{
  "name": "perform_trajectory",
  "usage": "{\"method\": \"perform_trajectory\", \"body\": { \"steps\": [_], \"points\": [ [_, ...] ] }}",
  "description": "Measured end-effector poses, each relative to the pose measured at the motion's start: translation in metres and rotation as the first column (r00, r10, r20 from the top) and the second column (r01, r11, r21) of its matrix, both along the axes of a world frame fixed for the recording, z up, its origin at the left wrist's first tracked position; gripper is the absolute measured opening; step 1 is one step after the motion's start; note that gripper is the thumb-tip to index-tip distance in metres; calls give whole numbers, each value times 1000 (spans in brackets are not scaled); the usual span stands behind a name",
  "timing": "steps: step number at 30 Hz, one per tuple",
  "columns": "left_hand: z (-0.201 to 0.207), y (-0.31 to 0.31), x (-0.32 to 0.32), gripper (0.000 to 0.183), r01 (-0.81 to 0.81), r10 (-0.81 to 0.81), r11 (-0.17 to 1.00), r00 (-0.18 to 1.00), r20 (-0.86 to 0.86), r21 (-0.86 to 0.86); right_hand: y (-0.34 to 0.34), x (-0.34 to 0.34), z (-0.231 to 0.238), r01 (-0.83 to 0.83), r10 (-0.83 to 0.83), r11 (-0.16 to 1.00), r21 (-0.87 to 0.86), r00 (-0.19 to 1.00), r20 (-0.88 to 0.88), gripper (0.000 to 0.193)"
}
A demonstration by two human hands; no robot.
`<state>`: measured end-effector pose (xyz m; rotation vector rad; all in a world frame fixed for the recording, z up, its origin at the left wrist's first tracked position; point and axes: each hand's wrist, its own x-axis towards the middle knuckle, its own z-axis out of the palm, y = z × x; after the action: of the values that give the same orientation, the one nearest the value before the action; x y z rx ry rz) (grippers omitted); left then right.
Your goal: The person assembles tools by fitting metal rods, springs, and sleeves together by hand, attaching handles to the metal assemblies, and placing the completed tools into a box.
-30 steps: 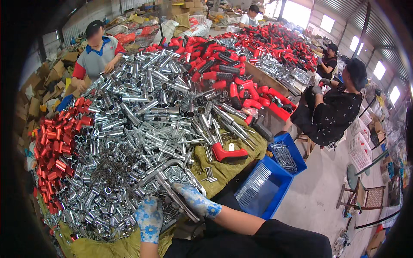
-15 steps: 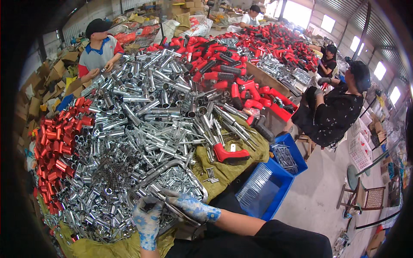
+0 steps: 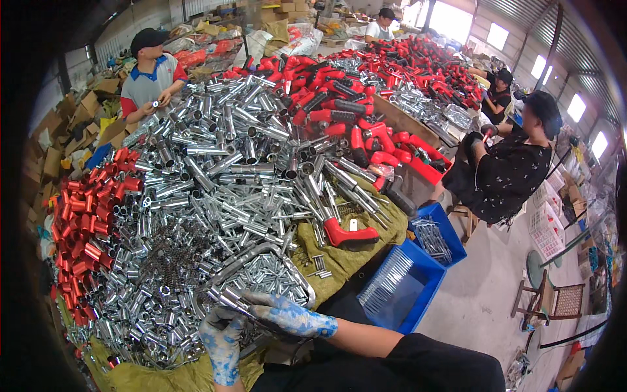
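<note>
Metal parts crowd up to both hands on the left and ahead; wider room lies rightward, where grey floor (image 3: 483, 281) runs past the bins' outer edges. The right hand's (image 3: 290, 315) grip is closed on shiny metal tubes (image 3: 230, 298), by the near rim of the tray (image 3: 300, 275); the left hand (image 3: 222, 340) curls just beside them, its hold impossible to tell. Counted: one tray, two blue bins (image 3: 428, 297), one red-and-black handle (image 3: 349, 234) on yellow sacking (image 3: 392, 225), four other people (image 3: 506, 173).
</note>
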<state>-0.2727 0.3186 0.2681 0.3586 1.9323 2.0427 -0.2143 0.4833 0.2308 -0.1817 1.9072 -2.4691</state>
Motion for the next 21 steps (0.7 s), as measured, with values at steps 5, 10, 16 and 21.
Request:
{"method": "perform_trajectory", "body": {
  "steps": [5, 10, 16, 21],
  "points": [
    [-5, 6, 1, 37, 1, 0, 999, 1000, -9, 42, 2, 6, 15, -96, 133, 958, -272, 984, 120, 57],
    [-2, 10, 2, 46, 41, -73, 984, 980, 184, 174, -2, 11, 12, -247, 363, 702, -668, 931, 37, 62],
    [-9, 5, -7, 34, 36, -73, 991, 952, 298, 128, -6, 6, 16, -49, 297, 714, -699, 925, 238, 57],
    [-9, 22, 6, 20, -151, 155, 988, 979, -136, 37, -2, 1, -1, 106, 130, 787, -607, 935, 331, 54]
  ]
}}
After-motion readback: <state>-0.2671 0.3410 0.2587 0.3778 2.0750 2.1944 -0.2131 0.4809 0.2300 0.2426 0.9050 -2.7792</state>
